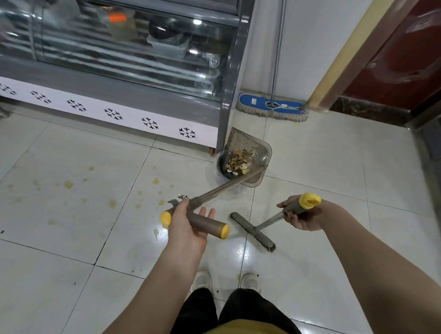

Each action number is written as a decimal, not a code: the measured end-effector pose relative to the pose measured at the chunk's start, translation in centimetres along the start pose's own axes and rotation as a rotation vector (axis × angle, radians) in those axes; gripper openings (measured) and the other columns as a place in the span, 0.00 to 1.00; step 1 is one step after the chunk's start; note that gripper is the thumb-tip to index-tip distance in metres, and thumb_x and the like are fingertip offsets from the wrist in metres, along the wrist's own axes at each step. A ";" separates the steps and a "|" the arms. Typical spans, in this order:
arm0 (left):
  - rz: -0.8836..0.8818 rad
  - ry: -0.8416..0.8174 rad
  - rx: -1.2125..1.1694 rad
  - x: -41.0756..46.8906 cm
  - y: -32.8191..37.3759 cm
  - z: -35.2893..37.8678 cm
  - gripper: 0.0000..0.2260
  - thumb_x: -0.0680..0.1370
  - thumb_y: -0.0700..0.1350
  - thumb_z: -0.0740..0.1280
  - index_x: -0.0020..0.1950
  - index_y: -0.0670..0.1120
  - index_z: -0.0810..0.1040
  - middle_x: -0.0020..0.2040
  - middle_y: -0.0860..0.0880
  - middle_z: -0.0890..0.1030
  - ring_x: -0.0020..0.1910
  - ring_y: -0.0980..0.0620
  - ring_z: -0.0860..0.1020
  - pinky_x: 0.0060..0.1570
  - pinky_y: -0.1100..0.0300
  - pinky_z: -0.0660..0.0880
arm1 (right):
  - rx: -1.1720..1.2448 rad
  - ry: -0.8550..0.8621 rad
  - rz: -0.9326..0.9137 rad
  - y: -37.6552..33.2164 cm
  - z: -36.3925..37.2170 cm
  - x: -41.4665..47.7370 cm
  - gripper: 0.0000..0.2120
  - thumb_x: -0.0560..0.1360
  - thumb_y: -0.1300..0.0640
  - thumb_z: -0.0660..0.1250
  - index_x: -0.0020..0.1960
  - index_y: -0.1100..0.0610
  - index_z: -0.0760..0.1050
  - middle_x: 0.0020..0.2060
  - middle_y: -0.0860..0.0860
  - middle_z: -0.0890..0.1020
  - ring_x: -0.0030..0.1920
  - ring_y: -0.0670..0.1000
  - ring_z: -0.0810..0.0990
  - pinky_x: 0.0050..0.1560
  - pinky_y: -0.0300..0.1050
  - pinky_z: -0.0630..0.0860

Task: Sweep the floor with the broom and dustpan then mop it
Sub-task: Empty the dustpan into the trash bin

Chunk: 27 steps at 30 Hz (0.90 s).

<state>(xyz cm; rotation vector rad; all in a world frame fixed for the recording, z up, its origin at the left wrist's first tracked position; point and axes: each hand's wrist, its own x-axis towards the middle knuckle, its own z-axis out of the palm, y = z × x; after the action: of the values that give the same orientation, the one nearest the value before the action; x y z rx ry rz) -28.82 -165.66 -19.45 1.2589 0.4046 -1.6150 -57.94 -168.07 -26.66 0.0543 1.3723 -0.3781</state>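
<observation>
Black trousers (221,315) stand on the glossy pale tiled floor (66,249), which is spotted with yellow stains (68,184). Beyond stands the grey glass-fronted display cabinet (133,57). The blue flat mop on a metal pole (272,106) leans against the wall, unused. The left grip (189,223) holds the brown long-handled dustpan (241,140) by its yellow-capped crossbar, thumb hooked over the shaft and fingers loose. The pan tips over the small grey bin (220,161). The right grip (302,216) is closed round the brown yellow-capped broom (252,231), bristles on the floor. Firm those loose fingers and tilt steeply, so the mixed food scraps (240,162) slide in without spilling.
</observation>
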 end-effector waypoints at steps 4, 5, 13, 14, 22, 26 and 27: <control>0.009 0.009 0.001 0.5 0.0 -0.4 0.09 0.79 0.45 0.65 0.56 0.42 0.73 0.56 0.43 0.75 0.64 0.42 0.73 0.50 0.45 0.74 | -0.004 0.023 0.002 0.2 -0.1 0.0 0.04 0.74 0.62 0.64 0.45 0.61 0.76 0.26 0.56 0.75 0.22 0.51 0.76 0.22 0.36 0.75; 0.007 0.007 0.017 0.5 -0.1 -0.5 0.09 0.79 0.45 0.65 0.56 0.43 0.73 0.58 0.43 0.75 0.64 0.42 0.73 0.51 0.45 0.74 | -0.003 0.029 0.001 0.2 -0.1 0.0 0.04 0.74 0.62 0.64 0.45 0.61 0.76 0.26 0.56 0.75 0.22 0.51 0.76 0.22 0.36 0.75; 0.031 -0.027 0.015 0.7 -0.2 -1.1 0.09 0.79 0.50 0.64 0.46 0.45 0.75 0.62 0.40 0.75 0.65 0.45 0.72 0.54 0.48 0.73 | 0.019 0.055 -0.029 0.4 -0.2 0.0 0.04 0.75 0.62 0.62 0.44 0.61 0.75 0.25 0.56 0.74 0.22 0.51 0.77 0.22 0.35 0.75; 0.049 -0.019 0.013 0.8 -0.2 -1.3 0.11 0.79 0.52 0.63 0.46 0.45 0.75 0.60 0.41 0.76 0.64 0.45 0.73 0.54 0.50 0.73 | 0.022 0.057 -0.031 0.4 -0.2 0.1 0.04 0.75 0.62 0.62 0.44 0.61 0.75 0.25 0.56 0.74 0.22 0.51 0.77 0.22 0.35 0.75; 0.095 0.008 -0.131 1.4 0.3 -2.3 0.08 0.79 0.46 0.64 0.45 0.42 0.74 0.49 0.48 0.79 0.50 0.46 0.81 0.54 0.57 0.77 | 0.021 0.075 -0.030 0.9 -0.3 0.4 0.04 0.75 0.62 0.63 0.45 0.61 0.76 0.26 0.56 0.75 0.22 0.51 0.77 0.22 0.36 0.75; 0.042 -0.006 -0.201 1.6 0.6 -3.3 0.07 0.79 0.43 0.65 0.54 0.41 0.73 0.62 0.40 0.74 0.51 0.48 0.82 0.31 0.64 0.79 | 0.019 0.078 -0.021 1.0 -0.3 0.4 0.04 0.75 0.61 0.63 0.45 0.61 0.76 0.27 0.57 0.75 0.22 0.51 0.77 0.22 0.36 0.75; 0.043 -0.001 -0.207 1.6 0.7 -3.3 0.06 0.79 0.43 0.65 0.51 0.41 0.73 0.61 0.38 0.74 0.45 0.50 0.83 0.29 0.66 0.78 | 0.017 0.077 -0.018 0.9 -0.3 0.4 0.04 0.75 0.61 0.63 0.46 0.61 0.76 0.27 0.57 0.75 0.22 0.51 0.77 0.22 0.36 0.75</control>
<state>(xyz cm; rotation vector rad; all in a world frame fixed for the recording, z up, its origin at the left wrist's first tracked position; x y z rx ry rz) -26.37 -164.28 -21.91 1.1034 0.5262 -1.4963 -57.86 -167.21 -27.31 0.0711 1.4468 -0.4058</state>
